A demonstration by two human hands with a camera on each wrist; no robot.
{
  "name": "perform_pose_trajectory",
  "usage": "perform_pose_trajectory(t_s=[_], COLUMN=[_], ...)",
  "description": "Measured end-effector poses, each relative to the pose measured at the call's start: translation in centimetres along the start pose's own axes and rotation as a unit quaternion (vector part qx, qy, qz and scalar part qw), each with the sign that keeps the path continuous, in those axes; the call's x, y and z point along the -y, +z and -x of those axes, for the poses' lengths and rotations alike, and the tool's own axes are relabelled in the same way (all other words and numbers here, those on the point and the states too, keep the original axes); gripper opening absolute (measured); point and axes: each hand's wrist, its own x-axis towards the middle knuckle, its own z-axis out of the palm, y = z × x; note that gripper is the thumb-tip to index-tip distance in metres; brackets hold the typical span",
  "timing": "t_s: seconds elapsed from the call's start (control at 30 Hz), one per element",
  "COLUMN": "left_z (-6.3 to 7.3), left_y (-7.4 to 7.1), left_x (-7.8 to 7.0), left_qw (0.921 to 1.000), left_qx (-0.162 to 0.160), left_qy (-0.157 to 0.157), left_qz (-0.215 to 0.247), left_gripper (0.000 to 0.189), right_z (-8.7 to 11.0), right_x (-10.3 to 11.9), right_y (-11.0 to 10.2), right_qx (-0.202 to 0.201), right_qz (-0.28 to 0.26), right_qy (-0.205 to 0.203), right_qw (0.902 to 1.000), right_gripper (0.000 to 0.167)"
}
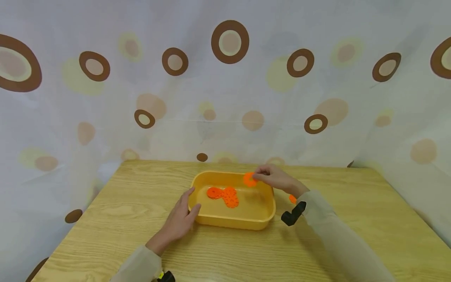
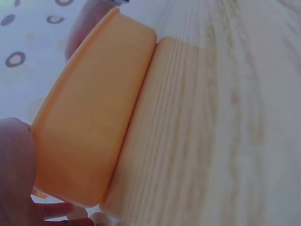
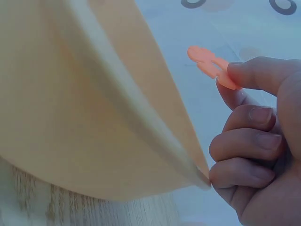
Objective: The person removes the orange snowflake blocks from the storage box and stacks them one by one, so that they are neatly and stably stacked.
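Pinching the orange disc (image 1: 248, 182) by its edge, R hand (image 1: 273, 178) has its grip clamped above far right of tray (image 1: 229, 222); L hand (image 1: 179, 217), thumb & fingers apart, touches tray's left end. Light pinch prob best, w/ knuckles clear & tray braced.

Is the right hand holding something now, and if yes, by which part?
Yes, the right hand holds an orange disc by its edge, between thumb and index finger.
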Motion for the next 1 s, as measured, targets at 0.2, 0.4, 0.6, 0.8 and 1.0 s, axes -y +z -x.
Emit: perform_pose_trajectory(t_s=[0.2,0.4,0.6,0.8,1.0], left_z=[-0.1,0.0,0.1,0.2,0.0], left_y=[-0.2,-0.2,-0.1,0.0,-0.1], left_x=[-0.1,-0.1,0.0,0.1,0.1], left_qw=[1.0,1.0,1.0,1.0,1.0], left_qx=[0.0,0.001,0.005,0.002,0.006], left_qy=[-0.003,-0.003,-0.007,-0.004,-0.004], left_qz=[0.004,0.0,0.005,0.004,0.002], left_gripper=[0.056,0.056,0.056,0.056,0.055], right_z=[1.1,2.6,3.6,4.9,6.3], right_x=[0.0,-1.2,-2.5,-3.3,-4.0], right_y=[-0.6,-1.0,-1.2,-1.6,-2.0], right_qx=[-0.016,-0.027,-0.038,-0.051,-0.062], right_qz=[-0.006,-0.035,-0.062,-0.08,-0.097], right_qy=[0.0,-0.011,-0.001,0.0,0.0], right_qw=[0.9998,0.999,0.9973,0.9955,0.9934], right_gripper=[0.026,0.026,0.027,0.031,0.034])
